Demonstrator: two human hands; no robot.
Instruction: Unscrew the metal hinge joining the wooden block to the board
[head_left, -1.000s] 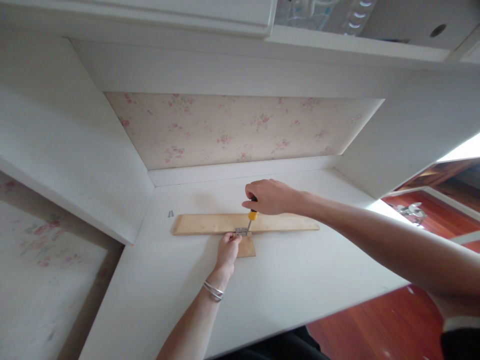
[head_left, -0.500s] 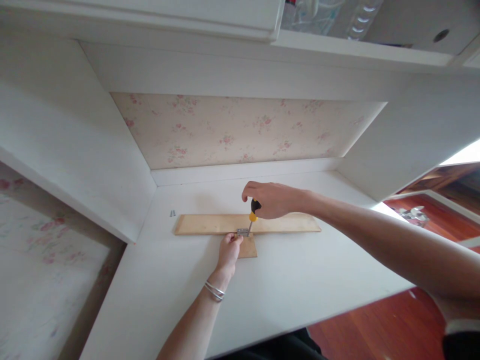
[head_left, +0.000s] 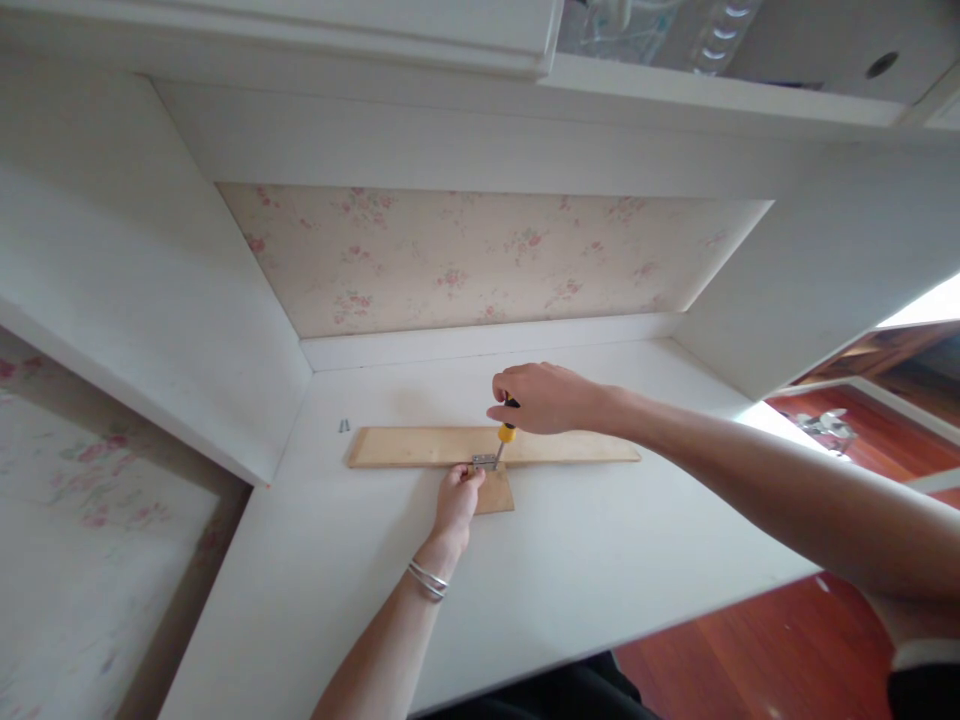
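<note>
My right hand (head_left: 551,398) is wrapped round the black and yellow handle of a screwdriver (head_left: 507,434). Its shaft points down to the right end of a small metal hinge (head_left: 484,460). The hinge lies across the joint between a long wooden board (head_left: 412,447) and a short wooden piece (head_left: 496,496) set against its near edge. My left hand (head_left: 456,500) pinches the hinge's near left edge, with the fingers partly over the short piece. The screwdriver's tip is too small to make out clearly.
A few small screws (head_left: 344,425) lie on the white desktop (head_left: 600,560), beyond the long board's left end. White side panels and a flowered back wall (head_left: 480,260) enclose the desk. Overhead, an open shelf (head_left: 720,90) holds clear plastic items.
My right hand has turned a little on the screwdriver handle, and its thumb now sticks out to the left. The left hand stays at the hinge. The view has shifted slightly.
</note>
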